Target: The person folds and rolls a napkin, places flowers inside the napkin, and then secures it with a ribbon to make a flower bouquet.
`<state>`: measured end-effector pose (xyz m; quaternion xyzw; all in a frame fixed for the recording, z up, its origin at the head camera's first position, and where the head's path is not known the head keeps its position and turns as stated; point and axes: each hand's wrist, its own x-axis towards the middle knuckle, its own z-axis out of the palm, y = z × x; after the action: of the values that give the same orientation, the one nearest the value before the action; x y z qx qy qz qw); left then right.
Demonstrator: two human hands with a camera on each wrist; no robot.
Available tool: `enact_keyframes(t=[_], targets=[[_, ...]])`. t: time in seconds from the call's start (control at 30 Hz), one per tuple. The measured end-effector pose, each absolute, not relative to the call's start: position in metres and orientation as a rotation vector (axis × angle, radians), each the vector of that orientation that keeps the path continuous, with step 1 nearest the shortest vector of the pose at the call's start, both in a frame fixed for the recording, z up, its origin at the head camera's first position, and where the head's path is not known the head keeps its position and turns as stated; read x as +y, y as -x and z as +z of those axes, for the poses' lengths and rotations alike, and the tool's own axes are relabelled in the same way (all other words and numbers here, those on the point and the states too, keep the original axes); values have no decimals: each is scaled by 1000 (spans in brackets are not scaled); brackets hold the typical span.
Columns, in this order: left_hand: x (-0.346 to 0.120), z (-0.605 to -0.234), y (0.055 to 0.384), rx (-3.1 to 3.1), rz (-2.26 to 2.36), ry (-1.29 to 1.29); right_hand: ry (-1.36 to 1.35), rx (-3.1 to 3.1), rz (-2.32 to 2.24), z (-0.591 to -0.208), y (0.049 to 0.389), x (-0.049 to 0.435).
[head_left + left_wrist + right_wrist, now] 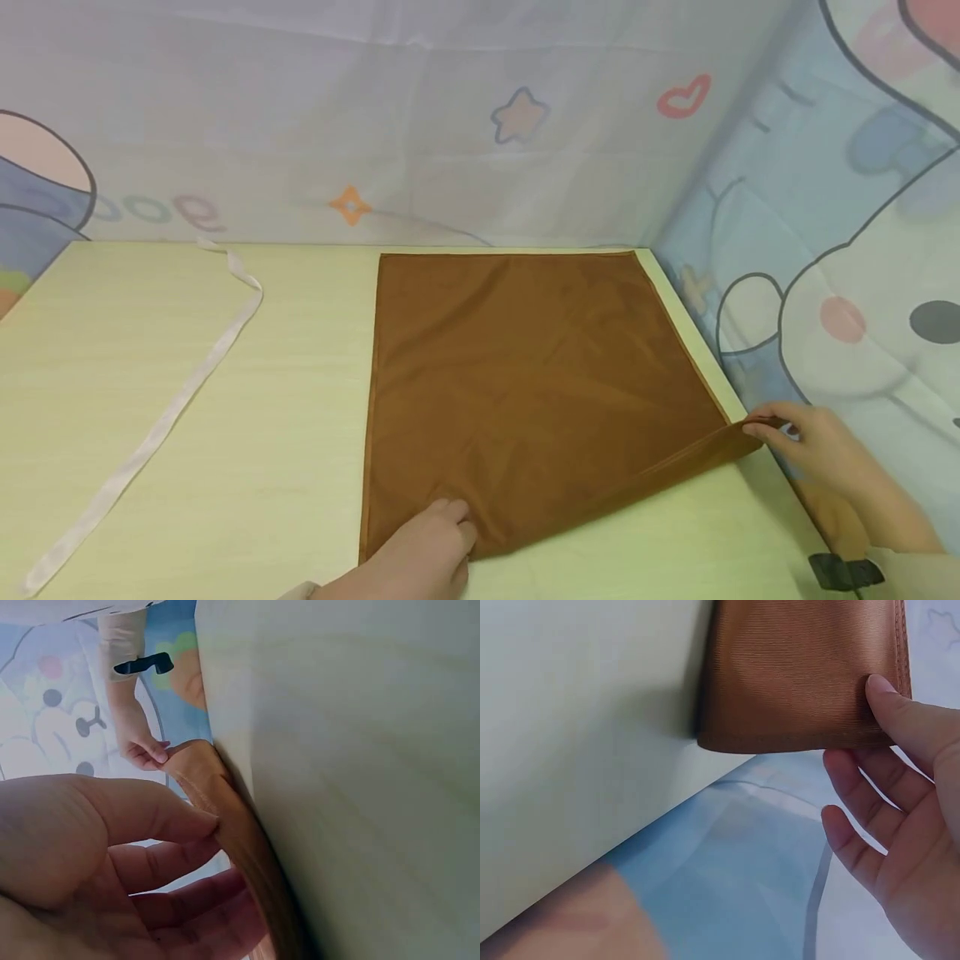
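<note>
A brown square cloth (pixel 525 367) with stitched hems lies over the right half of the table. My right hand (pixel 813 446) pinches its near right corner between thumb and fingers, holding it above the tabletop. In the right wrist view the thumb presses on the front of the cloth (pixel 802 682), with the fingers behind and below. At the near edge, toward the left, my left hand (pixel 431 542) grips the cloth. The left wrist view shows the left thumb on one side of the raised brown edge (pixel 240 832); the fingertips there are partly hidden.
A narrow white ribbon (pixel 180 408) runs diagonally across the left part of the pale yellow table (pixel 300 467). Printed fabric walls (pixel 450 108) stand behind the table and along its right side. A black strap (pixel 846 573) is around the right sleeve.
</note>
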<state>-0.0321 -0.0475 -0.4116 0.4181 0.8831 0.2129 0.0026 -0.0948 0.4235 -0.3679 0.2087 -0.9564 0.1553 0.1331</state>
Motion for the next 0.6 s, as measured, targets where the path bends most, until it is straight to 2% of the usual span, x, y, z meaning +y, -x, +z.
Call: enact_keyframes(t=[0.23,0.6], targets=[[-52,-406,35,2673,907,-1182,-574,-2756,472,-352,117,410],[-60,-402,37,2542,1001,-932,-472,-2825,610,-318,153,381]])
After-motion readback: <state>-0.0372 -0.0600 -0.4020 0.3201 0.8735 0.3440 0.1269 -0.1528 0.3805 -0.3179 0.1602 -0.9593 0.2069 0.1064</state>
